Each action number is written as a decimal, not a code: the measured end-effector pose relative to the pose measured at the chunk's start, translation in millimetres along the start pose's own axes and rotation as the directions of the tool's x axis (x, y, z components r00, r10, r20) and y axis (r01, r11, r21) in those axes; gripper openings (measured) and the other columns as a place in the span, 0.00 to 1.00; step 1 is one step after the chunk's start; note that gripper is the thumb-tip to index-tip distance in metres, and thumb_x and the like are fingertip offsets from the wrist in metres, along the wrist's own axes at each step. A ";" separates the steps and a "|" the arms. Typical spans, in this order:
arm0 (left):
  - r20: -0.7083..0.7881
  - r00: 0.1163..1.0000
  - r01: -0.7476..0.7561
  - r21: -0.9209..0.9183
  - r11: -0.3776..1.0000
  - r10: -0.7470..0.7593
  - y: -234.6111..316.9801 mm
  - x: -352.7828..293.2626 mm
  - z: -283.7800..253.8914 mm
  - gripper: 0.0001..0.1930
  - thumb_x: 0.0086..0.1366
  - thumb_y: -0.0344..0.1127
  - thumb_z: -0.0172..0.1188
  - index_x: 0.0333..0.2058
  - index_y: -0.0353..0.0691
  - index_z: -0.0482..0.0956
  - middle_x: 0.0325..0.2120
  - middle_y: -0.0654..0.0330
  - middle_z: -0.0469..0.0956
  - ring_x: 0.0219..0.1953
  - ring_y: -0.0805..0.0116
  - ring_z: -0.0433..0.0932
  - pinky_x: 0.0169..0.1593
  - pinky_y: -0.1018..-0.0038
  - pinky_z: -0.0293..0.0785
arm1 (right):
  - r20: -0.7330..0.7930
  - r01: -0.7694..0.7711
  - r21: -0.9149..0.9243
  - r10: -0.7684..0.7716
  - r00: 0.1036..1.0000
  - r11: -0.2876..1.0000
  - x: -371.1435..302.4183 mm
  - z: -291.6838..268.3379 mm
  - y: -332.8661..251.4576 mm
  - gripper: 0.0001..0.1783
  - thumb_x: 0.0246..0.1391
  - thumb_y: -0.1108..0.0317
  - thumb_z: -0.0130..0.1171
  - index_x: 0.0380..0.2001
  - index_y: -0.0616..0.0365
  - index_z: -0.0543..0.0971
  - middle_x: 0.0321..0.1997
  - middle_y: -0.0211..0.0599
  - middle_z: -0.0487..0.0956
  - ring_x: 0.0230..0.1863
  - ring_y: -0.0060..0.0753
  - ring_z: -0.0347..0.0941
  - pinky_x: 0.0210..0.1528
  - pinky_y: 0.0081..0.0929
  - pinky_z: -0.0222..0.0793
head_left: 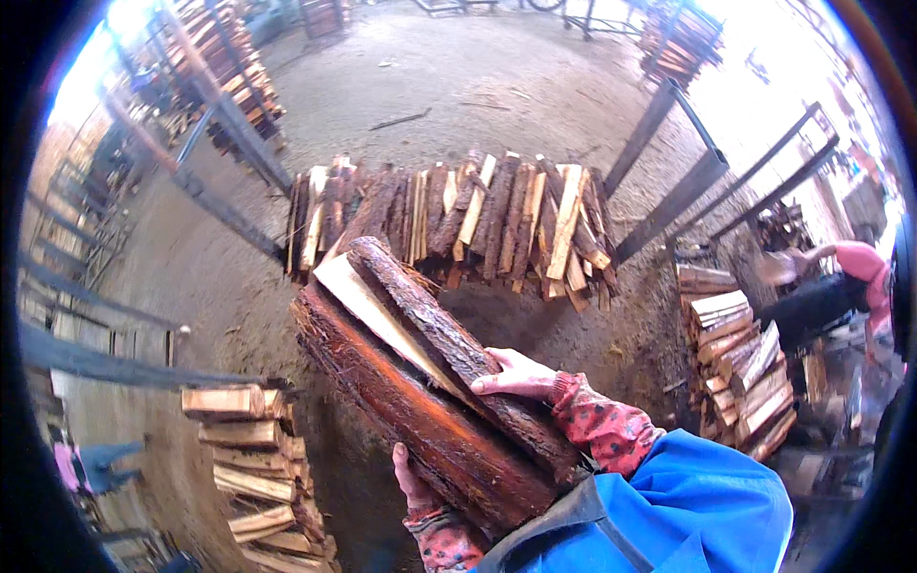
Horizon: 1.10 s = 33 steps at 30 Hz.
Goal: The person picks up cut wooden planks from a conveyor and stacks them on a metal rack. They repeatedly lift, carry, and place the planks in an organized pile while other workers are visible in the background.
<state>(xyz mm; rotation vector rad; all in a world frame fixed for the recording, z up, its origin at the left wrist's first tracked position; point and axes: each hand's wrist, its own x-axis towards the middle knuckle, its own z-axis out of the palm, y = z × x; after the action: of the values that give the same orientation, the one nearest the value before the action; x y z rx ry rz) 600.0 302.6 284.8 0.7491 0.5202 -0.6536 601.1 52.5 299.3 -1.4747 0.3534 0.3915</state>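
brown logs [415, 411] | left hand [415, 480] cupping side | right hand [516, 375] half-curled atop

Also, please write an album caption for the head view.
Left hand and right hand hold bark-covered wood before a firewood stack between dark posts.

A dark-framed rack [669, 210] carries 1 row of split logs [497, 215]. On the brownish floor [535, 115] lies a dark stick [401, 120].

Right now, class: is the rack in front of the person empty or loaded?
Loaded: a row of split logs lies between its dark uprights. How near full, I cannot tell.
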 end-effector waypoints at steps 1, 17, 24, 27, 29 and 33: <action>-0.003 1.000 0.020 0.061 0.998 -0.020 7.3 7.0 2.2 0.37 0.58 0.58 0.52 0.58 0.37 0.59 0.52 0.50 0.66 0.51 0.53 0.67 0.54 0.58 0.63 | -0.020 0.009 0.038 -0.008 1.000 0.999 3.3 -0.7 2.8 0.40 0.43 0.49 0.66 0.53 0.64 0.66 0.49 0.36 0.73 0.49 0.26 0.66 0.55 0.27 0.60; 0.071 0.977 0.158 0.379 0.912 -0.199 -4.2 144.5 149.6 0.37 0.57 0.59 0.52 0.56 0.36 0.61 0.51 0.50 0.68 0.50 0.52 0.68 0.53 0.58 0.65 | -0.233 0.015 0.295 0.057 0.971 0.955 54.6 -140.2 18.2 0.40 0.42 0.47 0.66 0.52 0.64 0.68 0.48 0.37 0.73 0.49 0.27 0.67 0.55 0.27 0.61; -0.039 0.942 0.326 0.351 0.878 -0.333 -45.9 204.2 180.7 0.36 0.56 0.61 0.53 0.55 0.41 0.65 0.51 0.55 0.69 0.49 0.54 0.68 0.54 0.60 0.64 | -0.335 -0.026 0.304 0.132 0.933 0.952 56.4 -213.3 34.9 0.41 0.41 0.46 0.66 0.53 0.65 0.68 0.50 0.41 0.73 0.50 0.30 0.68 0.56 0.28 0.61; -0.022 0.910 0.396 0.349 0.849 -0.415 -59.8 229.7 198.9 0.38 0.54 0.59 0.57 0.55 0.38 0.63 0.51 0.51 0.69 0.49 0.52 0.68 0.54 0.58 0.64 | -0.382 -0.055 0.335 0.189 0.905 0.941 48.7 -234.2 36.0 0.41 0.42 0.47 0.66 0.53 0.65 0.67 0.51 0.40 0.73 0.51 0.30 0.67 0.57 0.28 0.60; -0.022 0.885 0.440 0.363 0.821 -0.465 -68.8 240.7 209.8 0.38 0.54 0.58 0.57 0.57 0.38 0.62 0.52 0.50 0.68 0.51 0.51 0.67 0.55 0.57 0.63 | -0.418 -0.067 0.364 0.227 0.879 0.929 42.5 -242.3 38.7 0.41 0.43 0.47 0.65 0.54 0.65 0.67 0.51 0.39 0.73 0.52 0.30 0.67 0.57 0.28 0.60; -0.018 0.833 0.506 0.427 0.749 -0.553 -86.9 272.8 216.5 0.37 0.54 0.56 0.57 0.57 0.38 0.62 0.52 0.51 0.68 0.51 0.51 0.68 0.55 0.57 0.64 | -0.524 -0.037 0.396 0.259 0.811 0.917 36.0 -254.2 50.9 0.39 0.44 0.49 0.65 0.53 0.65 0.67 0.50 0.37 0.73 0.50 0.28 0.67 0.56 0.28 0.61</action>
<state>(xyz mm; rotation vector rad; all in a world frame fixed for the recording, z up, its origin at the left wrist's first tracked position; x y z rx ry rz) 769.1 -4.4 207.2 0.9670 0.4989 -1.3714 611.7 -197.0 220.7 -1.1630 0.9814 -0.0137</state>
